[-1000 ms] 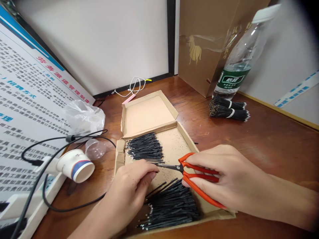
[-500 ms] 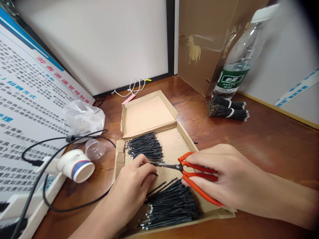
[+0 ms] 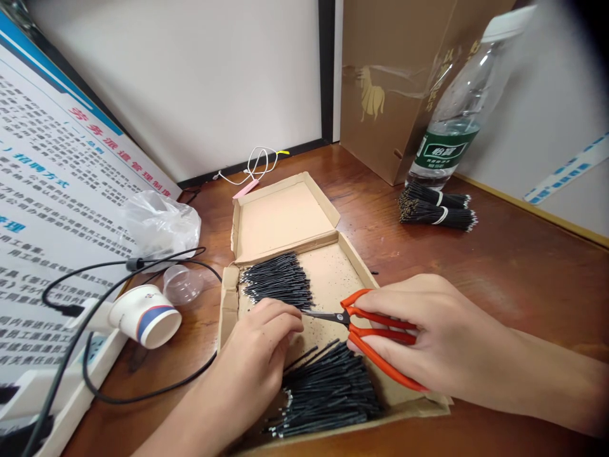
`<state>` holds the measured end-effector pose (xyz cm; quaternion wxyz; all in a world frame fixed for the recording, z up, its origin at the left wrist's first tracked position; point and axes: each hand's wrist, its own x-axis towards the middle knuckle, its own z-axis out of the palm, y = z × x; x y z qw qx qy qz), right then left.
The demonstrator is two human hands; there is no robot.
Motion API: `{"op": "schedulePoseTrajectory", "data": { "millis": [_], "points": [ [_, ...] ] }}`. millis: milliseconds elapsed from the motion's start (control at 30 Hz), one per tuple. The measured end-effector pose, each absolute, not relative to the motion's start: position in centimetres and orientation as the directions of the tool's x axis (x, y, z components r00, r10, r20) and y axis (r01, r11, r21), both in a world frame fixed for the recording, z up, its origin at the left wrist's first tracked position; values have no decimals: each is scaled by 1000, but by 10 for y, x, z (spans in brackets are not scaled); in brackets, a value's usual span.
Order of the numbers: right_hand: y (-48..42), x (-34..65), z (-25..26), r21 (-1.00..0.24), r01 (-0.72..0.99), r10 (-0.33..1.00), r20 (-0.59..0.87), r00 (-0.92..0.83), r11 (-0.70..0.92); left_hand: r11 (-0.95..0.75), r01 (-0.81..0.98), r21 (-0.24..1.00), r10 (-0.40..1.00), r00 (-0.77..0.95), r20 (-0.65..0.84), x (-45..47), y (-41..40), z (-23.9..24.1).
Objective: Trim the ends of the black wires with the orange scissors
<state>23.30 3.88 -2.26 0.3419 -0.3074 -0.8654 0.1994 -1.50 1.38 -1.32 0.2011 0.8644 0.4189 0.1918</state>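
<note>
A shallow cardboard box (image 3: 353,261) lies open on the wooden desk. Inside it are two heaps of short black wires: a far heap (image 3: 278,280) and a larger near heap (image 3: 328,393). My right hand (image 3: 428,336) is closed round the handles of orange scissors (image 3: 375,339), whose dark blades point left. My left hand (image 3: 259,355) rests on the box floor, fingers curled and pinched at the scissor tips; what it pinches is too small to make out.
Two tied bundles of black wires (image 3: 435,209) lie by a clear water bottle (image 3: 459,108) and a brown carton (image 3: 385,82). At left are a tipped paper cup (image 3: 145,315), black cable (image 3: 118,266), plastic bag (image 3: 159,222) and a printed board (image 3: 52,203).
My left hand's fingers shifted slightly at the scissor tips, first drawing back, then reaching forward again. The right hand and scissors stayed almost in place.
</note>
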Motion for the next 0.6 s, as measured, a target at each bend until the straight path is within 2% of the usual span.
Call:
{"op": "schedulePoseTrajectory", "data": {
  "millis": [367,600],
  "points": [
    [39,233,-22,-542,401,661,465,-589,739,-463,724,512,850,525,27,-12,8,-10],
    [39,233,-19,-533,412,661,455,-597,739,-486,724,490,830,558,-1,-12,8,-12]
  ]
}}
